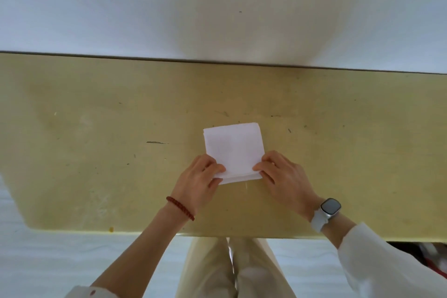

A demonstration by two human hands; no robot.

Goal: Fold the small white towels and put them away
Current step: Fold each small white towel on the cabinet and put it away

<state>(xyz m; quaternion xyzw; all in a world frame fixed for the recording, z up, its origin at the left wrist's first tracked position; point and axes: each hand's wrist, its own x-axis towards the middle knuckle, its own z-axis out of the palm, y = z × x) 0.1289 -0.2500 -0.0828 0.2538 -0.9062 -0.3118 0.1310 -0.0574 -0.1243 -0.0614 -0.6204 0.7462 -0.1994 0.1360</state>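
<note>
Folded white towel [233,150] laid flat near the middle of the yellowish surface [96,152], roughly square, layered open edges toward the person, far edge toward the wall. Near left corner pinched by the left hand [197,182], fingers [219,169] curled onto the upper layers. Near right corner pinched likewise by the right hand [281,174], fingers [260,167] curled over the stacked edge. Towel directly ahead of both hands, extending away from them; neither hand nearer, each at its own corner. Long axis barely marked, running slightly more front-to-back than side-to-side. Probably poised either for one more fold away from the body or for lifting the bundle. No storage place in view.
</note>
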